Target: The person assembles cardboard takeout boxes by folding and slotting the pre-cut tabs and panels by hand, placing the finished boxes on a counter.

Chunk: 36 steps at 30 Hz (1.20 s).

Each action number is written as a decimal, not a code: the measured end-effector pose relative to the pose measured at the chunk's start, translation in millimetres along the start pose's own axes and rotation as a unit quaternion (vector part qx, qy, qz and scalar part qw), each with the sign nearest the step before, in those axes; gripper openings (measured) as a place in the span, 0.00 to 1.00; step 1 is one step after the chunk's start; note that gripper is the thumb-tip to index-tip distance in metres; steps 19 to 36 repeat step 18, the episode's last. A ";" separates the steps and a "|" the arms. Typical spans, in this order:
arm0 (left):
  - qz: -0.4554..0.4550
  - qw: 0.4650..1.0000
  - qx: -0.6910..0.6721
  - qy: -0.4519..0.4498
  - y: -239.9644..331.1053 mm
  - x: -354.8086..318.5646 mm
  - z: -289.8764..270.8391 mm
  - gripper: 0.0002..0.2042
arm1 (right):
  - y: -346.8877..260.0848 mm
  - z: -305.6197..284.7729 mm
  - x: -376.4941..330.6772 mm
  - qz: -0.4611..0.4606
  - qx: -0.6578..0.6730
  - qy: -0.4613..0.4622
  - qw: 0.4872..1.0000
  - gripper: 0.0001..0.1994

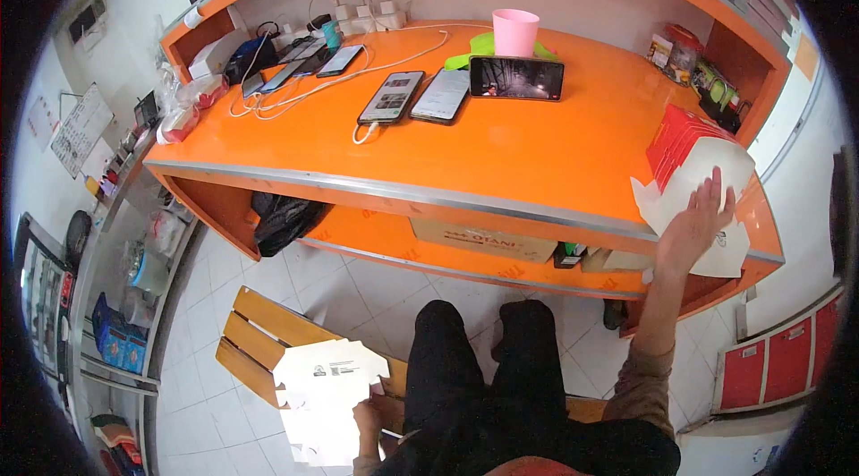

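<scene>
On the right end of the orange counter, my right hand (693,230) lies with fingers stretched out against the pale inner face of a cardboard box blank (711,167). Red printed cardboard boxes (677,140) stand bunched just behind it. Down at the left, pale flat box blanks (331,378) with notched edges and tabs lie on the slatted wooden bench. My left hand (367,418) is closed at their right edge, its fingertips partly hidden.
On the orange counter (313,145) are two phones (391,97) (440,96), a propped phone (516,80), a pink cup (515,30) and white cables. A black bag (284,221) and a brown carton (483,241) sit on the lower shelf. The wooden bench (255,333) runs beside my legs.
</scene>
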<state>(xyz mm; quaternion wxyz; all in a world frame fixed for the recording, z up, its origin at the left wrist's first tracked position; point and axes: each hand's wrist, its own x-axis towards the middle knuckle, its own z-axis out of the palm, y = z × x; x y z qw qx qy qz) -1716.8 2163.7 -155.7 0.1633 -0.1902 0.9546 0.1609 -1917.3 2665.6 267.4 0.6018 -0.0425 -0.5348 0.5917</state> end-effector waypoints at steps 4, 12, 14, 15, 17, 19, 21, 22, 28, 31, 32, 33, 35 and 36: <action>-0.087 0.982 -0.151 0.072 27.2 -21.5 -46.6 0.12 | -16.1 10.6 -99.7 -0.205 -0.046 -0.177 0.961 0.22; -0.079 0.790 -0.592 0.138 15.1 -55.9 -60.8 0.10 | 17.6 10.9 -388.1 0.091 0.203 -0.809 0.544 0.22; -0.052 0.813 -0.536 0.223 21.4 -67.0 -68.3 0.15 | 6.6 15.5 -426.4 0.064 0.193 -0.809 0.551 0.26; -0.034 0.869 -0.406 0.279 10.5 -69.9 -60.7 0.19 | -4.4 26.2 -431.5 0.038 0.178 -0.815 0.550 0.28; -0.021 0.896 -0.290 0.336 81.5 -75.6 -114.3 0.20 | 26.2 40.3 -449.7 0.043 0.094 -0.896 0.432 0.29; -0.048 0.895 -0.279 0.346 67.5 -92.5 -116.2 0.20 | 11.7 38.2 -465.0 0.046 0.120 -0.901 0.415 0.29; -0.048 0.895 -0.279 0.346 67.5 -92.5 -116.2 0.20 | 11.7 38.2 -465.0 0.046 0.120 -0.901 0.415 0.29; -0.048 0.895 -0.279 0.346 67.5 -92.5 -116.2 0.20 | 11.7 38.2 -465.0 0.046 0.120 -0.901 0.415 0.29; -0.048 0.895 -0.279 0.346 67.5 -92.5 -116.2 0.20 | 11.7 38.2 -465.0 0.046 0.120 -0.901 0.415 0.29; -0.048 0.895 -0.279 0.346 67.5 -92.5 -116.2 0.20 | 11.7 38.2 -465.0 0.046 0.120 -0.901 0.415 0.29; -0.048 0.895 -0.279 0.346 67.5 -92.5 -116.2 0.20 | 11.7 38.2 -465.0 0.046 0.120 -0.901 0.415 0.29; -0.048 0.895 -0.279 0.346 67.5 -92.5 -116.2 0.20 | 11.7 38.2 -465.0 0.046 0.120 -0.901 0.415 0.29; -0.048 0.895 -0.279 0.346 67.5 -92.5 -116.2 0.20 | 11.7 38.2 -465.0 0.046 0.120 -0.901 0.415 0.29; -0.048 0.895 -0.279 0.346 67.5 -92.5 -116.2 0.20 | 11.7 38.2 -465.0 0.046 0.120 -0.901 0.415 0.29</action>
